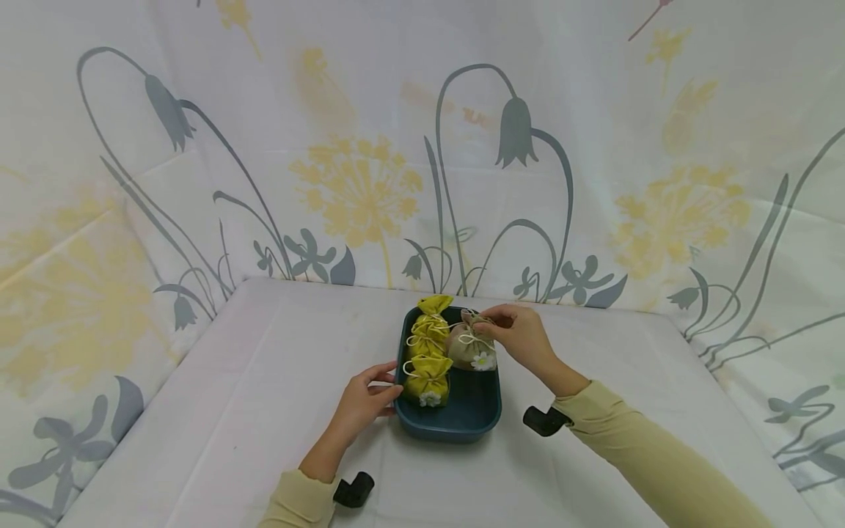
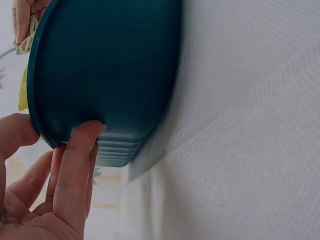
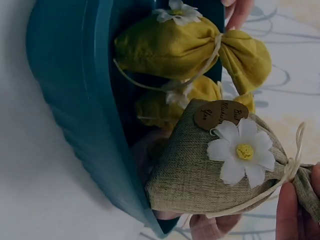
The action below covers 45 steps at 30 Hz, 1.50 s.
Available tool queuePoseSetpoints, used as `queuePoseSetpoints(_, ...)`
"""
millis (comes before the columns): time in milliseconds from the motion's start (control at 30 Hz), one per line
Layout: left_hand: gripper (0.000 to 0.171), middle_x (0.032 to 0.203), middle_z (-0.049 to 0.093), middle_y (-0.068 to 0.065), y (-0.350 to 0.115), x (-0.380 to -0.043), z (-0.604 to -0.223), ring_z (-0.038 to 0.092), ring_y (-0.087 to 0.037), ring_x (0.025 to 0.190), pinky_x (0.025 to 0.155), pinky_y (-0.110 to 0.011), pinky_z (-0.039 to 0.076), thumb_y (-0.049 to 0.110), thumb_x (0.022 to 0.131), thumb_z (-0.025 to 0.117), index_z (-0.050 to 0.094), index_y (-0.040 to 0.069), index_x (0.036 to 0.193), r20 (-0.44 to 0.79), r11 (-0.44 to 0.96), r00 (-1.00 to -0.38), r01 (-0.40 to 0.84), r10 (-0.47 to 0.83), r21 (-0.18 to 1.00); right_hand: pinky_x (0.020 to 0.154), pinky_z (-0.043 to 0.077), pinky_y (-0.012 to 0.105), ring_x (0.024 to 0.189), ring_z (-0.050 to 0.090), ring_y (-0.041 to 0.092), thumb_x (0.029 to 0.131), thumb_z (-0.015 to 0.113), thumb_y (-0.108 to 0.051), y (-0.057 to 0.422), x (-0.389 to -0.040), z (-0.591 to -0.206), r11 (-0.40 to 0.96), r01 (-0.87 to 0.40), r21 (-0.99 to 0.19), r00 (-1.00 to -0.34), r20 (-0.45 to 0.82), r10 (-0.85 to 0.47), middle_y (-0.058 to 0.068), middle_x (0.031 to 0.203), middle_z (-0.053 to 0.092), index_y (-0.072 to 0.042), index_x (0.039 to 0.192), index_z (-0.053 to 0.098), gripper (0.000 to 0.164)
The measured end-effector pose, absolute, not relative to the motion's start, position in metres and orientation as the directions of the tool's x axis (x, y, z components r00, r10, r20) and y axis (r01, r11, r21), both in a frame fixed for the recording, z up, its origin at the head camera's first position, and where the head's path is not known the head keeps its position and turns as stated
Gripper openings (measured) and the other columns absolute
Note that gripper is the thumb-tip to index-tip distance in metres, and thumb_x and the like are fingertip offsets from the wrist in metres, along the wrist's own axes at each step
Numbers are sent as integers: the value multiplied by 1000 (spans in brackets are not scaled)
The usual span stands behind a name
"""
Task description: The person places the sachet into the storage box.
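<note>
My right hand (image 1: 521, 337) pinches the gathered neck of a beige drawstring pouch (image 1: 467, 353) at the right side of a dark blue tub (image 1: 472, 418). A white fabric flower (image 3: 242, 151) and a round brown tag (image 3: 220, 115) decorate that pouch in the right wrist view. My left hand (image 1: 363, 396) grips the tub's left side, with the thumb at the rim and fingers on the outer wall (image 2: 110, 95). Inside the tub, several yellow pouches stand in a row along the left, the nearest yellow pouch (image 1: 428, 381) bearing a white flower.
A white cloth (image 1: 284, 367) covers the table under the tub. Behind it hangs a pale curtain (image 1: 389, 88) printed with grey and yellow flowers. A black wrist camera (image 1: 353, 490) sits by the left cuff and another black camera (image 1: 545, 420) by the right cuff.
</note>
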<state>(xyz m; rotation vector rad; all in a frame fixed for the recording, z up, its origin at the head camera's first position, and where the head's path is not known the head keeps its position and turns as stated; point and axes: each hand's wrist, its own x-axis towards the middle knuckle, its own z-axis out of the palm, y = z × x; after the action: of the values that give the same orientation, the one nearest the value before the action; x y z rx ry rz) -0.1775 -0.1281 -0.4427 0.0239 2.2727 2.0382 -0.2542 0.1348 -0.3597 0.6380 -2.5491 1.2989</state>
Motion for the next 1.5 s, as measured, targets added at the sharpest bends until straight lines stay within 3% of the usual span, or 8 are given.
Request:
queuePoseSetpoints(333,47,108,53,-15,-128,-176,-439,62,-22,92,68,-37,57,7,89,63,48,-1,133,-53,112,-996,-45,69,993,59,51,27,71,60,16,80,74,-17,133,-253,-371,550,-443,-708,-896,322,-307,6,84,68,-3,92,72,19)
queuePoseSetpoints(567,43,108,52,-19,-125,-164,-416,60,-34,96,70,-38,56,2,90,59,48,-5,131,-52,120,-996,-43,72,992,62,52,28,77,61,18,80,74,-17,136,-256,-381,575,-408,-709,-910,263,-322,7,89,67,-3,94,72,20)
queuePoseSetpoints(833,43,107,53,-18,-124,-163,-415,62,-26,92,69,-38,56,2,90,60,48,-5,131,-46,126,-997,-37,69,991,62,54,26,79,64,19,83,70,-11,133,-255,-390,538,-436,-721,-885,236,-401,8,91,68,-2,96,72,16)
queuePoseSetpoints(1133,44,108,53,-18,-126,-170,-430,62,-29,94,69,-40,56,3,90,60,48,-5,131,-49,122,-996,-40,71,992,70,55,30,87,64,21,83,71,-18,136,-254,-391,521,-361,-774,-915,188,-356,7,96,67,-4,100,71,23)
queuePoseSetpoints(1333,47,109,54,-15,-127,-179,-447,62,-22,91,67,-37,57,9,89,63,49,0,132,-56,121,-997,-49,56,991,77,53,36,94,62,24,83,72,-21,144,-248,-389,462,-279,-842,-949,167,-268,9,103,66,-3,105,69,29)
queuePoseSetpoints(1500,46,109,54,-16,-127,-177,-445,62,-26,92,67,-37,57,8,89,63,49,-2,132,-51,118,-997,-44,55,992,80,53,36,95,62,24,84,70,-21,149,-244,-393,428,-210,-879,-970,132,-204,11,105,66,-1,111,66,33)
